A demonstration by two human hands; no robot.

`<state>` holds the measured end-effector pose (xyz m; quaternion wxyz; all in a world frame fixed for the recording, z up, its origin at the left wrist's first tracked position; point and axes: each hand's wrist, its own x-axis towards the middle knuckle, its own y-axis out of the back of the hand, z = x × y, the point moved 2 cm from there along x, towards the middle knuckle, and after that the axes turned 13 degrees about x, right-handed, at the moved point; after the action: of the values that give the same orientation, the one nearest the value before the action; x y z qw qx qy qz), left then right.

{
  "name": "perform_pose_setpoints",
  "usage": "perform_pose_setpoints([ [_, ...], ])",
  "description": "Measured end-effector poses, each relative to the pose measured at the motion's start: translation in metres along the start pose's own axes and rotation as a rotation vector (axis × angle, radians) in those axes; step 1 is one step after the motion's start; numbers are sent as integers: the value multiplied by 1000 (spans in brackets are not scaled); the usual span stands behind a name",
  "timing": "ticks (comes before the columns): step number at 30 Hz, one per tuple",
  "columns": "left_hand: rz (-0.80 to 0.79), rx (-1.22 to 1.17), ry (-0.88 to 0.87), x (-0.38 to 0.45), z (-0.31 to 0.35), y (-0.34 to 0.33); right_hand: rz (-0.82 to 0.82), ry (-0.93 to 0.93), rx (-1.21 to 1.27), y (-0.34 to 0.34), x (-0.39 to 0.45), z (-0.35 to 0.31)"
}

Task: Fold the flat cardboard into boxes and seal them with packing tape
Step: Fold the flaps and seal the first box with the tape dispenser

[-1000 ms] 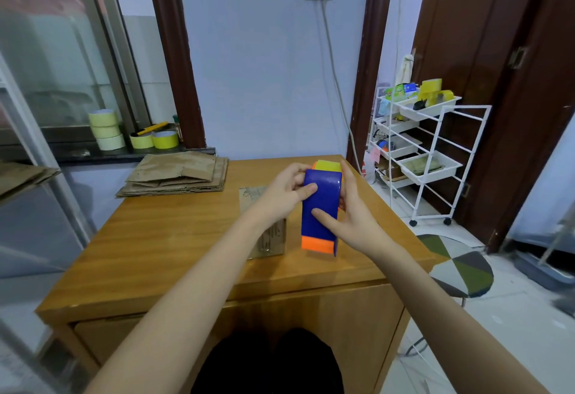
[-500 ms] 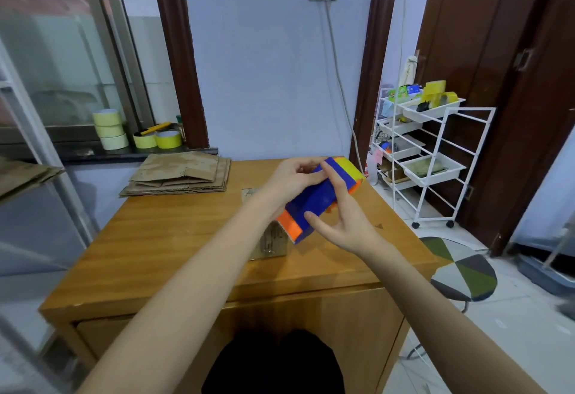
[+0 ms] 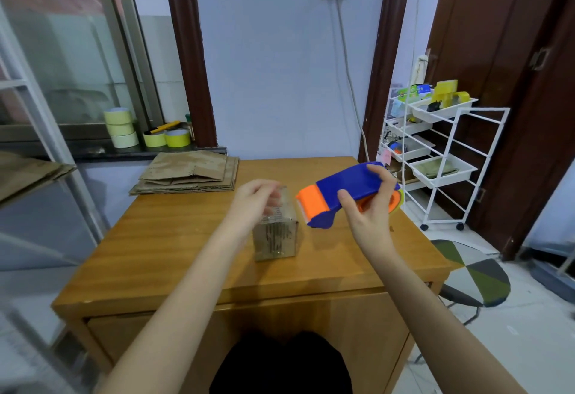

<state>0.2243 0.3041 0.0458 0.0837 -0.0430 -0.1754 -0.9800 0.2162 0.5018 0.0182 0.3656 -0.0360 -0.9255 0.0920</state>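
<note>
A small folded cardboard box [image 3: 275, 239] stands on the wooden table [image 3: 174, 247] in the middle. My left hand [image 3: 253, 202] is over its top with fingers loosely bent, blurred; contact cannot be told. My right hand [image 3: 370, 207] grips a blue and orange tape dispenser [image 3: 339, 191] held above the table to the right of the box, lying almost level with its orange end pointing left toward the box. A stack of flat cardboard [image 3: 188, 172] lies at the table's far left corner.
Several rolls of yellow tape [image 3: 124, 127] sit on the window ledge at the back left. A white wire trolley [image 3: 435, 150] with trays stands to the right of the table. A patterned stool [image 3: 473, 278] sits at the near right.
My left hand let go of the dispenser and moved left over the box. My right hand turned the dispenser from upright to almost level and carried it to the right.
</note>
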Motion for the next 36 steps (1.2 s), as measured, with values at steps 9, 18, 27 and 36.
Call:
perform_pose_setpoints([
  [9, -167, -547, 335, -25, -23, -27, 119, 17, 106, -34, -10, -1],
  [18, -32, -635, 351, -31, -25, -26, 175, 12, 138, -45, -15, 0],
  [27, 63, -592, 347, -35, -22, -31, 186, -2, 152, -58, -17, -3],
  [36, 317, -232, 180, -30, -35, -37, 184, 20, 141, -62, -23, -6],
])
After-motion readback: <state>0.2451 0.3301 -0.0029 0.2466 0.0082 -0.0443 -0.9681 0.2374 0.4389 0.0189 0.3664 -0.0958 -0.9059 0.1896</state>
